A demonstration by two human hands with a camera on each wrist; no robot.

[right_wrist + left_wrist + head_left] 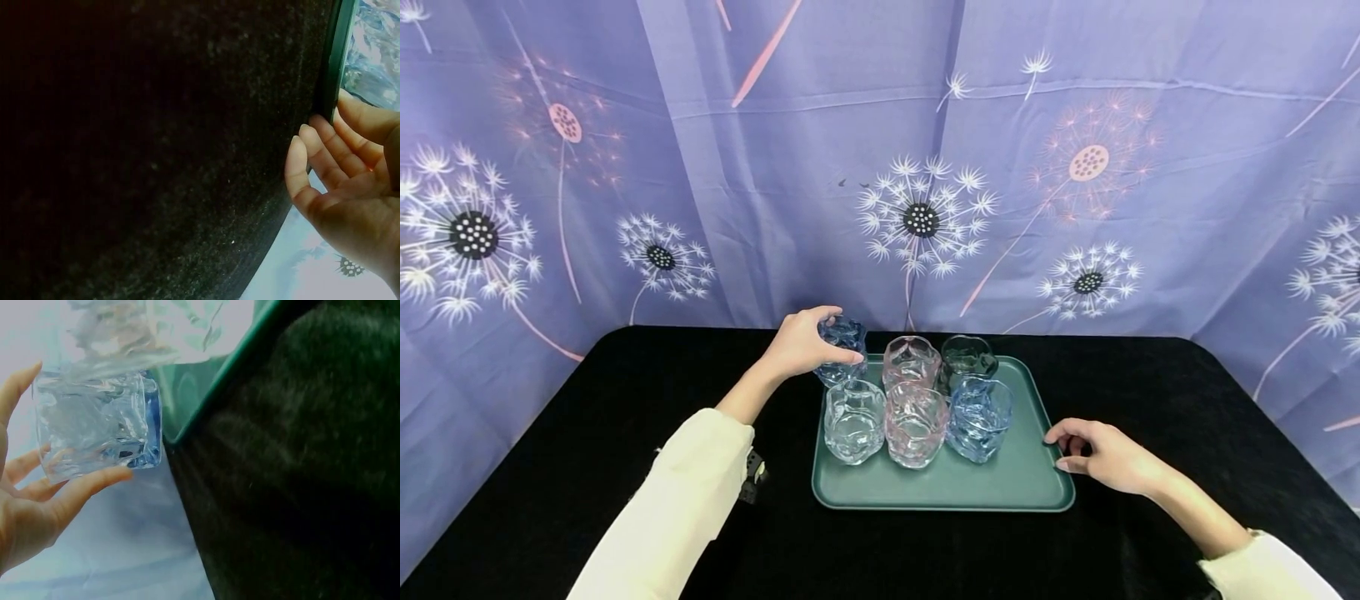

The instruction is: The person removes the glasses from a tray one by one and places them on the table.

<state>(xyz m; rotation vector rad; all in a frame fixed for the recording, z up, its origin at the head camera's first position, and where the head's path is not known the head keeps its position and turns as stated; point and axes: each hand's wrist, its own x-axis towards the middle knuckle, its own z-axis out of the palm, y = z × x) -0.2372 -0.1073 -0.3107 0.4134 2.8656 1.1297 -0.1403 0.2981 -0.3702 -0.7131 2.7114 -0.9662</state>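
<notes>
My left hand (805, 343) grips a dark blue glass tumbler (844, 337) over the back left corner of the green tray (925, 493). In the left wrist view, the thumb lies along one side of this tumbler (94, 428) and the fingers reach round the other. My right hand (1108, 454) holds the tray's right rim between curled fingers and thumb; the right wrist view shows fingertips against the rim (337, 56). On the tray, a clear glass (854, 425) and a pink glass (916, 429) stand in front, beside a light blue glass (979, 421).
Behind the front row are another pink glass (910, 358) and a dark grey glass (967, 358). The tray lies on a black cloth-covered table (625, 433). A purple curtain with dandelion prints (820, 167) hangs along the table's back edge and sides.
</notes>
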